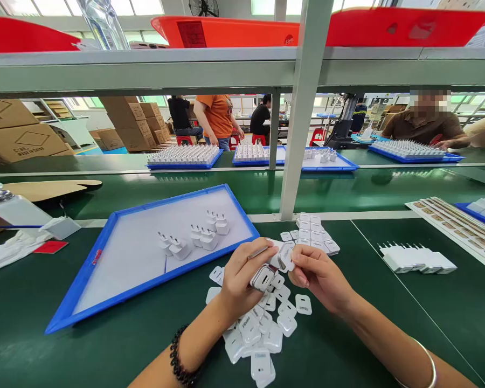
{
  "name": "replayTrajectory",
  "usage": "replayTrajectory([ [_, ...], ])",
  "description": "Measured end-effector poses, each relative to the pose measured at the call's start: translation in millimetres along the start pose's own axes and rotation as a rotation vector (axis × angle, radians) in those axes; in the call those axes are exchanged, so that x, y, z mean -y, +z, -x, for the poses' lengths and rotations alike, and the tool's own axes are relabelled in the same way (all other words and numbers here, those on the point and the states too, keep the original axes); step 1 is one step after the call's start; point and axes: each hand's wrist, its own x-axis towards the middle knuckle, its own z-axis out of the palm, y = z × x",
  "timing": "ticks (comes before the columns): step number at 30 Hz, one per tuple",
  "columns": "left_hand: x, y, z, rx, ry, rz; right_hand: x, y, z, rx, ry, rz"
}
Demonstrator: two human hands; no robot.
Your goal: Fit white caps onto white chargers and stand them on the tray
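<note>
My left hand (pixel 239 277) is closed around white plug chargers; one charger (pixel 262 278) shows a dark port slot in its end face. A metal prong sticks out between the fingers. My right hand (pixel 321 274) pinches a small white rounded plate (pixel 286 257) against the end of another charger at the left fingertips. Whether the plate is fixed to that charger I cannot tell. Below both hands lies a loose pile of similar white plates (pixel 262 334), some with printing. Behind them, more white pieces (pixel 313 233) sit in tidy rows.
To the left, a blue-rimmed tray (pixel 141 280) holds several upright plug chargers (pixel 210 237). White chargers (pixel 416 260) lie in a row at right, near stacked card sheets (pixel 461 231). A metal post (pixel 303 118) rises ahead under a shelf (pixel 145 70). People work beyond.
</note>
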Motion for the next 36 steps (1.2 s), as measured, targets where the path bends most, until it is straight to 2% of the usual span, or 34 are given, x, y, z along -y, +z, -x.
replayTrajectory([
  [9,-1,-1.4,-1,0.034,0.063,-0.015,1,3,1,-0.026,0.0,-0.014],
  [16,-3,2.6,-1,-0.003,0.006,-0.003,1,6,4,-0.087,-0.042,0.081],
  [22,-3,2.9,-2,0.01,-0.026,0.014,-4,4,2,-0.104,-0.074,0.136],
  [27,-3,5.2,-1,0.029,-0.089,0.052,-2,4,4,-0.162,-0.073,0.272],
  [30,-5,8.3,-3,0.061,-0.159,0.136,2,3,4,-0.203,-0.034,0.385],
  [34,-9,11.3,-6,0.07,-0.378,0.309,5,1,1,-0.285,-0.063,0.485],
  [36,-11,11.4,-7,0.068,-0.482,0.389,4,1,-1,-0.277,-0.077,0.463],
])
